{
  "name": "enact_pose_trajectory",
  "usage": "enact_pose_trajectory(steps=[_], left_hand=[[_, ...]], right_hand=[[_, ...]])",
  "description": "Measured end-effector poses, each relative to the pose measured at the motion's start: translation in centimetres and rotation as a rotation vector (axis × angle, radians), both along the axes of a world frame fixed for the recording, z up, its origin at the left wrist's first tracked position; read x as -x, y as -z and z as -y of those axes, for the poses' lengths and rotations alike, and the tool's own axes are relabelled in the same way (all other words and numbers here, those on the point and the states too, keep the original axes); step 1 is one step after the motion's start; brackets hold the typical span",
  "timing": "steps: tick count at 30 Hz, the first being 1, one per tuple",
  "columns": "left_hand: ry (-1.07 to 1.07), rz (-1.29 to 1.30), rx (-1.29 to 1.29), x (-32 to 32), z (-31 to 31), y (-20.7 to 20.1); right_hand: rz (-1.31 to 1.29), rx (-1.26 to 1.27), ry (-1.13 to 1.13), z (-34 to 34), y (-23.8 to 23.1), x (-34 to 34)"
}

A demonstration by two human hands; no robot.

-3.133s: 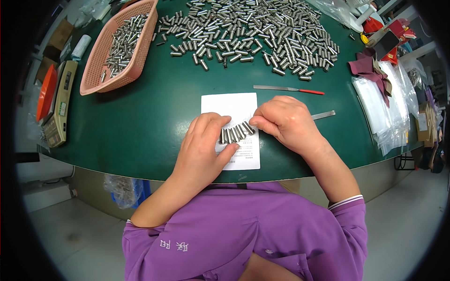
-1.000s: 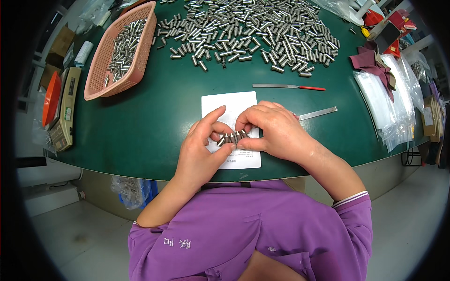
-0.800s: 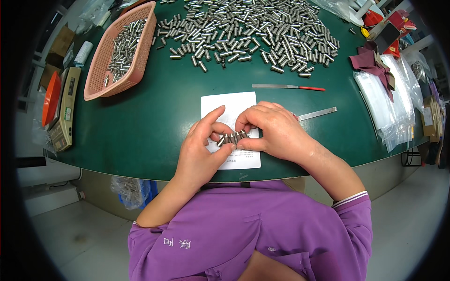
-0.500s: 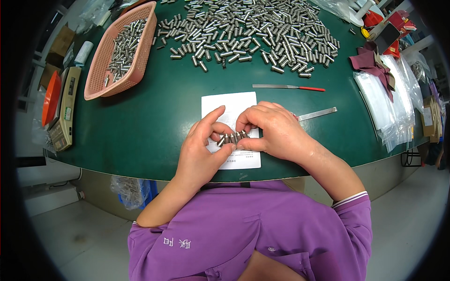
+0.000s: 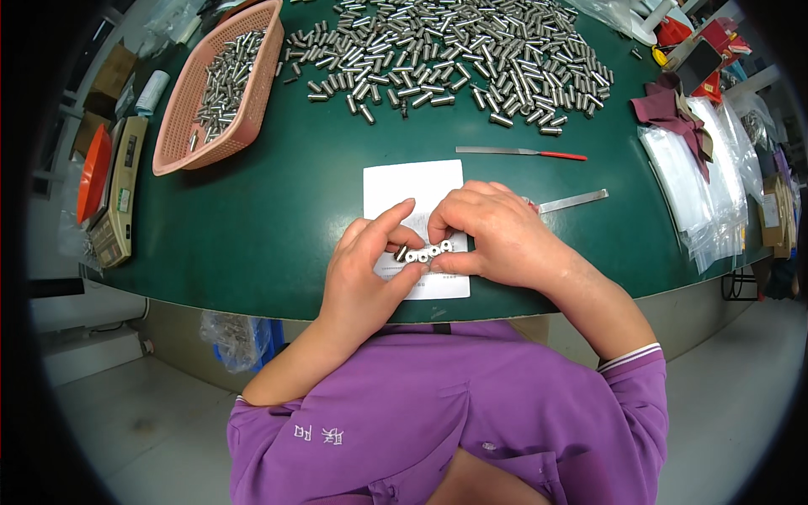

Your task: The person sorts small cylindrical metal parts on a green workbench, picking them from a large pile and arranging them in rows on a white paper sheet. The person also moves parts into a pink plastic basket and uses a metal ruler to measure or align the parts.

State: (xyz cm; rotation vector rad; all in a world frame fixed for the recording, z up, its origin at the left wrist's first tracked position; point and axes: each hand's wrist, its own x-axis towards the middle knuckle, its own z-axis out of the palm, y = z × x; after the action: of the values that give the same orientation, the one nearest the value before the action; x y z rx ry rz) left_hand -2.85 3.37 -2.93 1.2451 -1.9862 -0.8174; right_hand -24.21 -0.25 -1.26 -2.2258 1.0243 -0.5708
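Observation:
Several small metal cylinders (image 5: 423, 254) are held in a row between my two hands, their bright ring-shaped ends facing up. My left hand (image 5: 368, 257) grips the row from the left, thumb along the near side and other fingers behind it. From the right, my right hand (image 5: 488, 231) pinches the same row between thumb and fingers. One darker cylinder (image 5: 401, 252) at the left end lies tilted beside the left fingers. Beneath the hands is a white printed sheet (image 5: 412, 181) on the green table (image 5: 278, 227).
A large pile of metal cylinders (image 5: 471, 59) covers the far side. At left stand a pink basket (image 5: 172, 151) of cylinders and a scale (image 5: 119, 198). A red-handled file (image 5: 522, 152) and a flat metal strip (image 5: 574, 202) lie rightward, near plastic bags (image 5: 690, 194).
The cylinders between my hands have turned: their sides showed before, and now their ring-shaped ends face up. Both hands keep nearly the same place.

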Motion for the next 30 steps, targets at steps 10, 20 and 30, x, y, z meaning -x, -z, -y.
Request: enact_pose_trajectory(steps=[10, 20, 30], left_hand=[[0.069, 0.033, -0.042, -1.9, 0.5, -1.3], [0.038, 0.023, -0.167, -1.4, 0.9, -1.7], [0.015, -0.02, -0.137, -1.5, 0.2, -1.1]], right_hand=[[0.014, -0.093, -0.019, 0.1, -1.0, 0.4], [0.02, -0.137, -0.032, 0.4, -1.0, 0.7], [0.034, -0.112, -0.007, 0.3, -0.8, 0.5]])
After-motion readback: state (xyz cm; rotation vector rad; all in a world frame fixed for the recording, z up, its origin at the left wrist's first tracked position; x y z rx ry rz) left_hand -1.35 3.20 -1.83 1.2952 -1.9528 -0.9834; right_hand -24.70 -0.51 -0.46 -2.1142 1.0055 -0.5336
